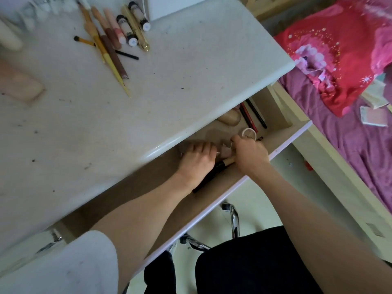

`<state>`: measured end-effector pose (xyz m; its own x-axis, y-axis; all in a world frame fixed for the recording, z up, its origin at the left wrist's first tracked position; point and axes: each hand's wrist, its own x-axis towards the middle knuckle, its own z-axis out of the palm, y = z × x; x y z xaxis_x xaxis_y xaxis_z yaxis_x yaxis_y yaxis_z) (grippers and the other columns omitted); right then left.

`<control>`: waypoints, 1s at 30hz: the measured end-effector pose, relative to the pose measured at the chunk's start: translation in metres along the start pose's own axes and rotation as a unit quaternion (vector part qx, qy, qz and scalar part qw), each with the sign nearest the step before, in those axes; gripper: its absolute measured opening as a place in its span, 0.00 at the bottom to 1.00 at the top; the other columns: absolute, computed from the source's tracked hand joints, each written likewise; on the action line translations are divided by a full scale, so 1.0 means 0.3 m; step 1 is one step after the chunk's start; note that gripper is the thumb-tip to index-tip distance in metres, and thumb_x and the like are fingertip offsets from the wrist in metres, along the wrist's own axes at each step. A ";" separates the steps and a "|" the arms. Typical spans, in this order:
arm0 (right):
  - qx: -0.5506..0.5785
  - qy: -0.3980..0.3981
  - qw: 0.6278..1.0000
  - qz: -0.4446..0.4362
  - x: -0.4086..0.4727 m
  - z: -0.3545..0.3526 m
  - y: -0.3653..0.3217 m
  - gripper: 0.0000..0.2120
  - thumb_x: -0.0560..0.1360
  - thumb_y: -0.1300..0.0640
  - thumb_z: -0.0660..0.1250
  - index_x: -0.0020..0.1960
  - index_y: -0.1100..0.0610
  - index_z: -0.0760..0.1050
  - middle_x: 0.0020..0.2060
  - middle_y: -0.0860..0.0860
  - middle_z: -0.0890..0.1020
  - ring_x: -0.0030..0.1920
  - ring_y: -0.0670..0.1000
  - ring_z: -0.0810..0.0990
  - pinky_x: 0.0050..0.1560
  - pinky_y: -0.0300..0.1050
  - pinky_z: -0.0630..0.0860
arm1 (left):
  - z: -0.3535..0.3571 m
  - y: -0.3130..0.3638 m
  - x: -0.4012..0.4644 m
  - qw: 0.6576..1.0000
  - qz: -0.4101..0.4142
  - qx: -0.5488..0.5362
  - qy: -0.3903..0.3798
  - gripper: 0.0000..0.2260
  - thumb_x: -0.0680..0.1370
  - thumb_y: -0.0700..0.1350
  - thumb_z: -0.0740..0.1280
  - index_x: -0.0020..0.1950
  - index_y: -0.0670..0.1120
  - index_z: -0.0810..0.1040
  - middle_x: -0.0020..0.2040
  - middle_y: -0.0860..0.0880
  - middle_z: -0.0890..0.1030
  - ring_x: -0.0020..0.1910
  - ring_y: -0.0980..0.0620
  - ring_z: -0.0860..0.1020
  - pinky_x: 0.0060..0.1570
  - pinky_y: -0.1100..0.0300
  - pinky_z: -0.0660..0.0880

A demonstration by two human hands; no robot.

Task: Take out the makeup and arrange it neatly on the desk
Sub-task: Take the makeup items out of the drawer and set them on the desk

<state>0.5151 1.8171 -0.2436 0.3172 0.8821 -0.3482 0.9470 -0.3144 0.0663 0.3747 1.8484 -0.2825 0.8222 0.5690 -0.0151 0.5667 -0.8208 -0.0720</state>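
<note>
Hands in open drawer (282,132): left hand (197,160) fingers curled on small items; right hand (250,153) grips brush (214,172).

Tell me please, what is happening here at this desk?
A person is taking makeup out of the open drawer under the desk. Both hands are inside it: the right hand grips a tan-handled brush with a black end, and the left hand reaches in beside it over small items. Several pencils and tubes already lie together on the desk top. Red and black pencils are still in the drawer.
</note>
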 end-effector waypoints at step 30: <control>0.697 -0.197 0.688 0.043 -0.259 -0.436 -1.208 0.08 0.74 0.68 0.63 0.52 0.62 0.77 0.40 0.54 0.81 0.39 0.53 0.77 0.41 0.43 0.76 | -0.439 -1.062 -0.980 0.613 -0.575 -0.510 0.183 0.12 0.80 0.38 0.56 0.61 0.47 0.73 0.53 0.47 0.78 0.49 0.47 0.78 0.39 0.60 0.76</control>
<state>0.1540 1.9083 -0.1183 0.0705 0.7622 -0.6435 -0.1318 -0.6323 -0.7634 -0.0405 1.9359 -0.1239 -0.3011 0.9045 -0.3020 0.3681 0.4024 0.8382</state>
